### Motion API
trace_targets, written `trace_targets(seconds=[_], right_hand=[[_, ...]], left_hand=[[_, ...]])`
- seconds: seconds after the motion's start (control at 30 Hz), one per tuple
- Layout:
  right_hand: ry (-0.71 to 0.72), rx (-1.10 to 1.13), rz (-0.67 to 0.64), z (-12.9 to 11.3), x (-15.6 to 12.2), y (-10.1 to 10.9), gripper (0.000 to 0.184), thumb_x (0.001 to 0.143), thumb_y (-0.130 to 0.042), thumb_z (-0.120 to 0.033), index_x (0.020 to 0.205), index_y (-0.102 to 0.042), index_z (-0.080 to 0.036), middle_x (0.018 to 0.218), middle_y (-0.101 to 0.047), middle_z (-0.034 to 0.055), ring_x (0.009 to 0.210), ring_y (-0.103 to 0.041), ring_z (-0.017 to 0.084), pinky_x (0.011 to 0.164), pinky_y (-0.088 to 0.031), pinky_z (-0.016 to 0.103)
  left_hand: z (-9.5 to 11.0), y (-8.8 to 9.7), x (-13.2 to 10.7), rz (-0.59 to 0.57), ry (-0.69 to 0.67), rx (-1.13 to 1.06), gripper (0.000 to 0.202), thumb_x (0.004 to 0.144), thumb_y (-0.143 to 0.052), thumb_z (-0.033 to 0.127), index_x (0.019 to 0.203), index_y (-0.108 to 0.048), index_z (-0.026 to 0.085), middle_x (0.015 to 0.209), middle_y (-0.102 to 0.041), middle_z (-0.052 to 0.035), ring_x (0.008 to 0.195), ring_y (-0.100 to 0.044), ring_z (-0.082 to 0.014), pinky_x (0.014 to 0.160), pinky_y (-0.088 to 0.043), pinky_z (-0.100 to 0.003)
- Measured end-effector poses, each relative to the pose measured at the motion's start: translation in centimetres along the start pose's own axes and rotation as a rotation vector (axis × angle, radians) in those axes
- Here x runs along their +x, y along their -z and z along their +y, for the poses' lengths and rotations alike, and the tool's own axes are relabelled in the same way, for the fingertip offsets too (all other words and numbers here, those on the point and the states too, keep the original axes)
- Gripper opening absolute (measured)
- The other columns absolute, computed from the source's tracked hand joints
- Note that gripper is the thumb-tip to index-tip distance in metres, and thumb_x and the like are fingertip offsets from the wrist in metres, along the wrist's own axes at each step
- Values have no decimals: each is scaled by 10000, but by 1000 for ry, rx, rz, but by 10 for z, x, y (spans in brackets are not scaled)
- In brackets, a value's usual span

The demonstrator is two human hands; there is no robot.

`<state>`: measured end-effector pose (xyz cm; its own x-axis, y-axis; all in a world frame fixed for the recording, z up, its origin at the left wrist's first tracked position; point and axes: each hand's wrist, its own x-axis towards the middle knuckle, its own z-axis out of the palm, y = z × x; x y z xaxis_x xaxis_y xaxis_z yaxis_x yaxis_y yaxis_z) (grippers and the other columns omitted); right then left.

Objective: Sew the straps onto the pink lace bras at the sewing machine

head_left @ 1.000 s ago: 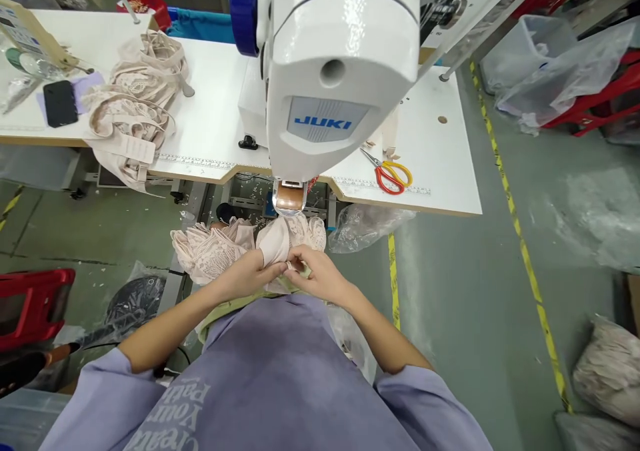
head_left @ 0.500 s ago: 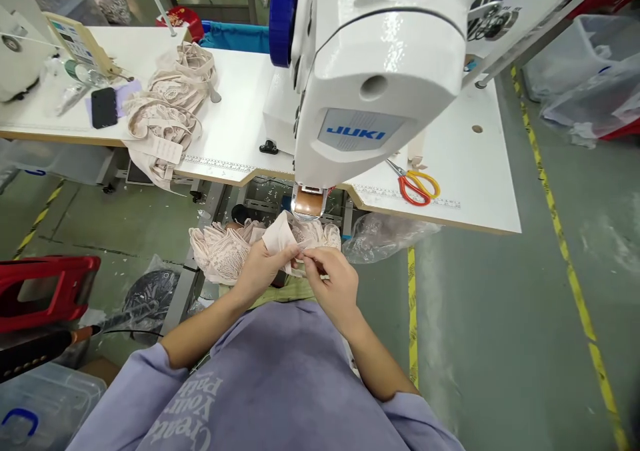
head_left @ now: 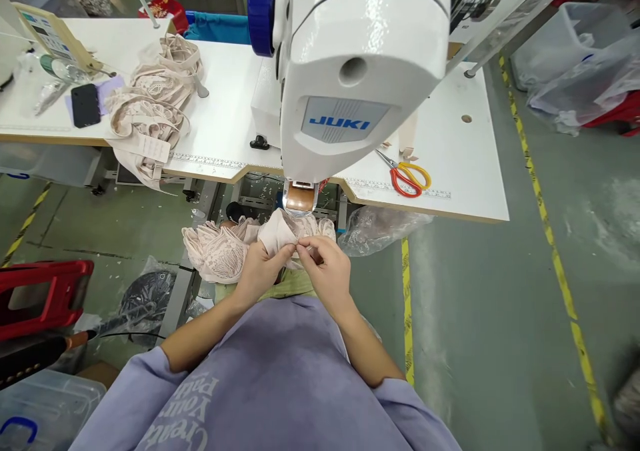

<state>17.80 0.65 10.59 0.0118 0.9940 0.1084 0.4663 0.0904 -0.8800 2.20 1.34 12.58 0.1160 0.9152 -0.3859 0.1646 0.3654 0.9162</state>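
A pale beige fabric piece (head_left: 277,231) is pinched between my two hands, over my lap. My left hand (head_left: 262,269) is closed on its near left side, thumb pointing right. My right hand (head_left: 327,270) pinches the same piece at its right edge, fingertips almost touching the left thumb. Beneath and around it lies a bundle of beige lace garments (head_left: 216,254), partly hidden by my hands. Just beyond them hangs the head of a white sewing machine (head_left: 345,81), its rounded metal end (head_left: 300,199) close above the fabric.
Red-and-yellow-handled scissors (head_left: 407,177) lie on the white table (head_left: 465,164), right of the machine. Leftward on the tabletop are a heap of beige lace garments (head_left: 150,104) and a black phone (head_left: 85,105). A red stool (head_left: 43,297) stands at lower left.
The view has shifted slightly, so the table and machine appear further left and higher. Both hands still pinch the fabric piece, whose upper part has folded over into a rounder shape.
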Motion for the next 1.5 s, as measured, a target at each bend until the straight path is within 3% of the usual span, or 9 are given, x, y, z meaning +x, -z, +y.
trace_targets(seconds=[0.1,0.3,0.53,0.77,0.9,1.0,1.13,1.37,1.5], right_hand=[[-62,51,-123,-1,6,11,115,922,-619,-326,891,-690,-242,848,-662,10,615,-506,138,618,-406,298],[-74,113,-283,-5,16,27,53,811,-606,-206,760,-608,-222,719,-554,-23,590,-449,121,582,-337,276],[-38,85,-387,-1,17,29,77,858,-582,-244,825,-647,-220,740,-544,-14,646,-474,136,607,-343,275],[-33,38,-357,3,13,24,109,835,-575,-243,728,-579,-218,718,-557,-13,689,-497,147,629,-347,278],[-107,22,-350,2,13,24,112,817,-569,-248,711,-570,-212,686,-537,-20,672,-486,141,614,-331,275],[-162,49,-387,6,14,29,108,831,-590,-296,774,-625,-212,705,-572,-13,669,-495,144,615,-343,278],[-280,215,-428,14,15,40,208,882,-573,-373,942,-689,-210,826,-663,21,693,-540,154,627,-388,282],[-229,139,-367,5,10,47,137,892,-592,-326,939,-489,-249,666,-458,-79,554,-350,104,564,-282,253],[-197,63,-400,-6,12,48,125,870,-580,-274,903,-463,-246,694,-500,-74,537,-394,101,553,-293,255]], left_hand=[[-1,2,0,44,-62,52,309,865,-674,452,878,-702,144,633,-628,-13,655,-616,-172,529,-466,-235],[-4,9,2,-29,-179,91,327,832,-716,447,763,-717,127,671,-664,-43,668,-623,-181,585,-501,-259],[-11,14,7,-112,-167,61,342,833,-724,451,738,-727,123,653,-676,-50,614,-620,-170,589,-519,-265],[-4,16,12,-225,-65,112,323,848,-702,451,825,-695,129,700,-637,-21,665,-593,-152,598,-490,-237],[-2,12,8,-126,-94,176,348,840,-687,469,724,-619,148,629,-546,7,612,-532,-135,550,-434,-224],[-3,11,8,-87,-165,295,347,869,-639,444,683,-581,157,606,-516,8,590,-498,-127,528,-390,-219],[2,16,15,-165,-223,354,322,891,-590,422,703,-557,162,622,-506,16,602,-473,-121,547,-377,-219],[24,16,14,-280,-198,360,288,883,-582,359,678,-501,175,609,-459,36,586,-424,-108,562,-353,-224],[29,12,9,-285,-168,390,256,885,-579,364,728,-547,164,632,-518,20,604,-466,-122,567,-357,-231]])
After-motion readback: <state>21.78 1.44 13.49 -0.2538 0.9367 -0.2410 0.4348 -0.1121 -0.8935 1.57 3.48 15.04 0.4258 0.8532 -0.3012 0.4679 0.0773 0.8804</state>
